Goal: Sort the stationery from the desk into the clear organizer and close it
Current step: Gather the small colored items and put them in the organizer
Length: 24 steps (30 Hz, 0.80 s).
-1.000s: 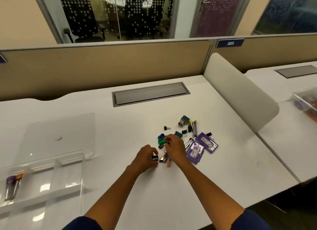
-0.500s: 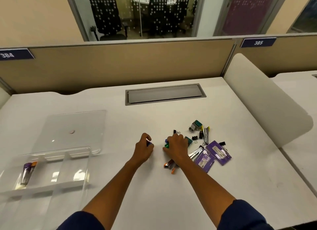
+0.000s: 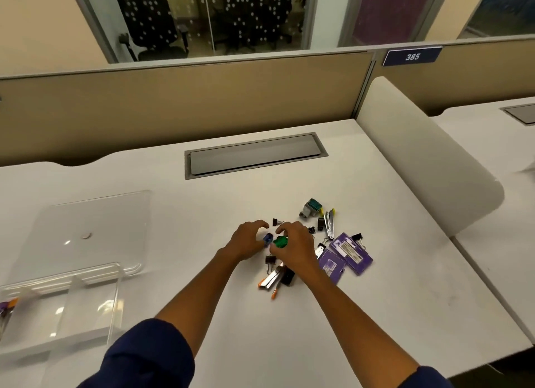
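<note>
- Stationery lay in a loose heap on the white bench (image 3: pixel 362 315), right of centre: small black binder clips (image 3: pixel 270 259), a metal stapler-like piece with orange trim (image 3: pixel 270 278), two purple card holders (image 3: pixel 351 253), a grey-and-teal sharpener-like item (image 3: pixel 311 208).
- A blue piece (image 3: pixel 268 238) sat at the fingertips of the left hand (image 3: pixel 246 243); a green piece (image 3: pixel 280 241) sat under the right hand (image 3: pixel 292 246). Both hands' grip was pinched on its piece; whether either piece was lifted off the bench could not be told.
- Judged handling: all of it small, light, rigid. The plastic pieces looked smooth and likely slippery, so best pinched across their flat sides. Binder clips best taken by the body, not the wire arms, which swing. Card holders were flat; an edge would need lifting first.
- Clear organizer (image 3: pixel 86 315) stood well apart at the bench's left edge, its lid (image 3: pixel 86 228) open and lying flat behind it; one compartment held a purple-and-orange item (image 3: pixel 7 308).
- Judged risk: small pieces spilling in the carry across.
</note>
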Each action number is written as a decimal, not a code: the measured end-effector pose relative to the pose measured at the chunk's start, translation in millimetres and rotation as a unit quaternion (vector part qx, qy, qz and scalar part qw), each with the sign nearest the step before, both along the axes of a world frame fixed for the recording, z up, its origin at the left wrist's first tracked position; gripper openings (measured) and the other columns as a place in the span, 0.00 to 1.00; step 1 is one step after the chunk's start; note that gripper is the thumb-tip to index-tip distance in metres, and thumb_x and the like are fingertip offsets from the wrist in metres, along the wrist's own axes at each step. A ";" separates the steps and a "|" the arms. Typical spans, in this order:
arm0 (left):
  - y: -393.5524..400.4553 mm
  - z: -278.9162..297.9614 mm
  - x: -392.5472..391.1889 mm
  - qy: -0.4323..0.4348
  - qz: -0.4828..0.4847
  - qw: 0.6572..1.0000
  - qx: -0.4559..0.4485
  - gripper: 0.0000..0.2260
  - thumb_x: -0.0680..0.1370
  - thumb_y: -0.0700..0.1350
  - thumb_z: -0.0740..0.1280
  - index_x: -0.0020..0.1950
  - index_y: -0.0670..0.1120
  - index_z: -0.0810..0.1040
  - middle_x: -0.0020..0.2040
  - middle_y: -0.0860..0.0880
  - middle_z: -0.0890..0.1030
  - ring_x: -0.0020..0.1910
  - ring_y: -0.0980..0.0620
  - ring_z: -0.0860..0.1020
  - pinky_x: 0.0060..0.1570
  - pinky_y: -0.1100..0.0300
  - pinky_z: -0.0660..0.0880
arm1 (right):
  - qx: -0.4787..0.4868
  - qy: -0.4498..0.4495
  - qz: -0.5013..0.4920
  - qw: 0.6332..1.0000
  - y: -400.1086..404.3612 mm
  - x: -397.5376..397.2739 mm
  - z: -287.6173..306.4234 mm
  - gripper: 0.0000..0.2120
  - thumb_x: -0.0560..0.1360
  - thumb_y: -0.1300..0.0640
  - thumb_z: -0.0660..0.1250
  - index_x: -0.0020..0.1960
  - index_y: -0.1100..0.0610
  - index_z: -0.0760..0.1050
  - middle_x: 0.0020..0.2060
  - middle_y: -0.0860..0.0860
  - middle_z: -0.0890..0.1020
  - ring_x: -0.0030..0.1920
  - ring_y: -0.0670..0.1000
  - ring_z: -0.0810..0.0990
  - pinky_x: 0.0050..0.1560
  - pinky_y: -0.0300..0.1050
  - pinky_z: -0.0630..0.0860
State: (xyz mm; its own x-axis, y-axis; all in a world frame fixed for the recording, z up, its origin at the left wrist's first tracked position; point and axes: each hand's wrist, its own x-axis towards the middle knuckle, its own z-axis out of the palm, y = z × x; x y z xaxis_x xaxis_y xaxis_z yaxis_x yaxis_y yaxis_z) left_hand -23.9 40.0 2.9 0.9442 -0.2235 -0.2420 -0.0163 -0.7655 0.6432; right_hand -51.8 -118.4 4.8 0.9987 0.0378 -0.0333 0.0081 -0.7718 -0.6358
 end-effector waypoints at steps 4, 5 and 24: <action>-13.0 -9.2 1.9 -0.009 -0.029 0.999 0.038 0.17 0.73 0.45 0.71 0.61 0.47 0.77 0.54 0.40 0.77 0.54 0.42 0.76 0.49 0.56 0.71 | 0.055 -0.019 -0.058 0.997 -21.2 10.0 5.5 0.14 0.73 0.67 0.68 0.57 0.57 0.78 0.49 0.54 0.75 0.43 0.48 0.75 0.46 0.45 0.79; -14.8 -11.6 1.5 -0.008 -0.033 0.998 0.044 0.16 0.73 0.45 0.71 0.60 0.47 0.77 0.53 0.41 0.76 0.52 0.42 0.76 0.48 0.56 0.72 | 0.055 -0.014 -0.061 0.997 -23.7 12.6 6.5 0.14 0.74 0.68 0.67 0.58 0.58 0.78 0.52 0.55 0.76 0.44 0.49 0.77 0.48 0.46 0.80; 5.9 -6.0 -10.6 0.111 0.241 0.913 -0.311 0.07 0.73 0.28 0.65 0.43 0.39 0.76 0.43 0.38 0.77 0.34 0.46 0.77 0.35 0.56 0.78 | -0.101 0.070 0.020 0.992 -55.8 -18.0 7.1 0.18 0.72 0.58 0.71 0.61 0.53 0.76 0.56 0.53 0.80 0.55 0.54 0.78 0.52 0.50 0.78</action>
State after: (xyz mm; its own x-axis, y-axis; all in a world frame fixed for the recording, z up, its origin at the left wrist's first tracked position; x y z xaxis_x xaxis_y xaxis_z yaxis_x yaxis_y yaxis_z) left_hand -34.5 45.9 -3.1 0.9124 0.0455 -0.4069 0.4091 -0.1358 0.9023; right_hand -69.8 -174.2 11.9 0.9817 0.0555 -0.1821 -0.0363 -0.8845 -0.4652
